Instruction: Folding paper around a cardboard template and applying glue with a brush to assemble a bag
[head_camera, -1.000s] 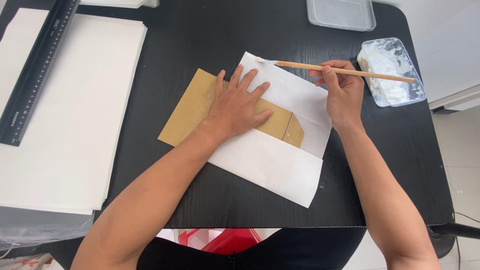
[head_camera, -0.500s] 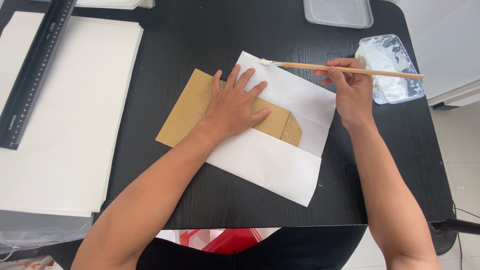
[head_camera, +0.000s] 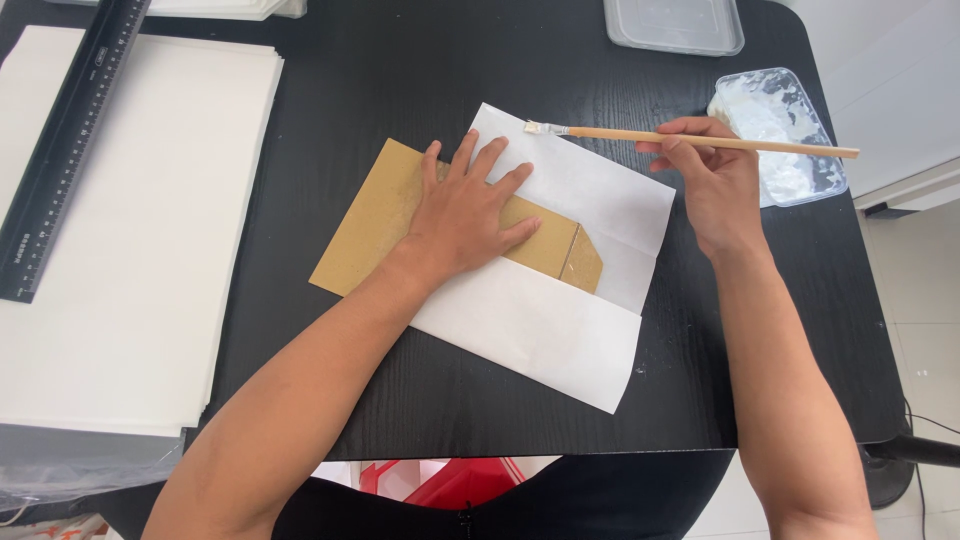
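Your left hand (head_camera: 468, 215), fingers spread, pins the cardboard (head_camera: 385, 225) mid-frame; near flap folded, your right hand (head_camera: 712, 180) pinches the brush (head_camera: 690, 140) over the unglued far flap.

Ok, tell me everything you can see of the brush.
The brush is slim, with a long, pale wooden handle and a short tuft of whitish bristles at its left end. It lies almost level, bristles pointing left over the upper corner of the white paper; whether they touch the sheet cannot be told. The right hand pinches the handle near its middle, and the far end reaches out over the clear tub of white paste. Nothing else touches it.
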